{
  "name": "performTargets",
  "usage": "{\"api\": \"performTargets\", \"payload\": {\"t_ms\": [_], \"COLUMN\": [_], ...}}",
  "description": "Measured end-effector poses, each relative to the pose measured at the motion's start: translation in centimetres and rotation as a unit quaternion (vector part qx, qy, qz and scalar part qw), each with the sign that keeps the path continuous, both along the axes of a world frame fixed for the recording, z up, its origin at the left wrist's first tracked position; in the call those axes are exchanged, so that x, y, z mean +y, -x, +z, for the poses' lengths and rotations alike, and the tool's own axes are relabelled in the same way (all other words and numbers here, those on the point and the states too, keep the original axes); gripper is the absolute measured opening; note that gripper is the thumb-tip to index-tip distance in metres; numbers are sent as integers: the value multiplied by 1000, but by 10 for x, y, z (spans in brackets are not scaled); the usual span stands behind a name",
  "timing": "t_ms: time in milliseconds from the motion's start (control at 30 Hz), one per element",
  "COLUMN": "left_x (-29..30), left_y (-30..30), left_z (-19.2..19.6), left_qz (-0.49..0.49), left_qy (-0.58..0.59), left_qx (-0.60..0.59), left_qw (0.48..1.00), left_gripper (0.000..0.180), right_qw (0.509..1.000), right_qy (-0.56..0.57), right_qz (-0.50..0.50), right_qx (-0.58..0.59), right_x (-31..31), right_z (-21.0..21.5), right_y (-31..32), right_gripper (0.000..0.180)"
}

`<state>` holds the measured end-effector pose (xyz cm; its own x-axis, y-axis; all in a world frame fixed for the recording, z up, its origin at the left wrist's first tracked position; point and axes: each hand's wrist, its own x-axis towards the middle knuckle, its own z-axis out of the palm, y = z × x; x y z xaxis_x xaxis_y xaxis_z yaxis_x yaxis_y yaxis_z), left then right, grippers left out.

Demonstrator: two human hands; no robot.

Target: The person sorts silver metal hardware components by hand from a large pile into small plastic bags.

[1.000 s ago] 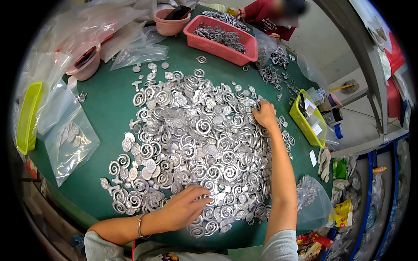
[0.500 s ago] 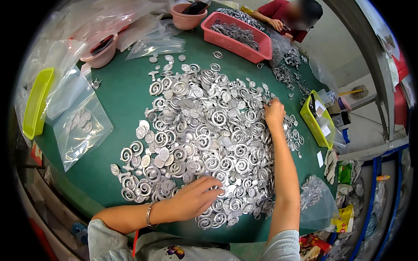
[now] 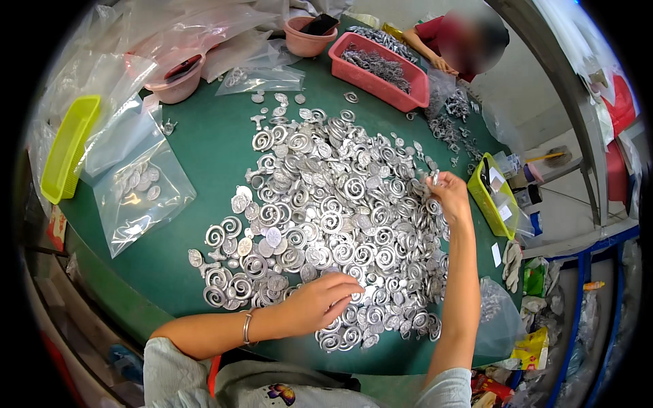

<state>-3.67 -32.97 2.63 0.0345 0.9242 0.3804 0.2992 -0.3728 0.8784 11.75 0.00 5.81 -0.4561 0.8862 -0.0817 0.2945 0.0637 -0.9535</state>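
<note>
A broad heap of silver metal charms (image 3: 354,190) covers the middle of the green table, mixing spiral pendants, oval medals and smaller pieces. At its right edge my right hand (image 3: 451,194) is raised slightly, thumb and fingertips pinching a small silver charm (image 3: 434,178). The exact shape of that charm is partly hidden by the fingers. Low over the near side of the heap, my left hand (image 3: 323,304) has its fingers curled toward the thumb, beside a spiral pendant (image 3: 358,296). Whatever lies inside those fingers is hidden.
A pink tray (image 3: 415,98) of metal parts and pink bowls (image 3: 306,42) stand at the back. Yellow-green baskets sit left (image 3: 61,173) and right (image 3: 476,194). Plastic bags (image 3: 122,228) lie around the table (image 3: 170,289). A co-worker (image 3: 435,34) sits at the far right.
My right hand has drawn up from the heap's right edge, and a small charm now shows in its fingertips. My left hand stays low over the near side. The whole view has shifted slightly.
</note>
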Motion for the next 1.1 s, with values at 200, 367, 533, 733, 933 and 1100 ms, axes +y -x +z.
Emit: {"api": "performTargets", "payload": {"t_ms": [200,367,533,733,933,1100], "left_x": [7,9,-2,-3,-6,-7], "left_y": [2,5,4,3,-3,-4], "left_z": [-11,4,-20,-15,-14,-15], "left_qz": [-131,-202,-123,-193,-144,-128], "left_qy": [215,295,319,340,335,319], "left_qx": [-461,-715,-686,-617,-626,-626], "left_qw": [851,600,642,682,689,700], "left_gripper": [41,55,43,43,41,27], "right_qw": [975,901,947,874,852,898], "right_qy": [131,-278,-115,-408,-427,-372], "right_qz": [169,301,267,135,196,203], "right_qx": [64,-141,-140,-226,-230,-120], "right_x": [-145,-231,-200,-154,-213,-225], "right_z": [30,41,59,-14,-9,-9], "right_y": [6,21,28,31,1,-21], "right_gripper": [8,33,40,47,35,11]}}
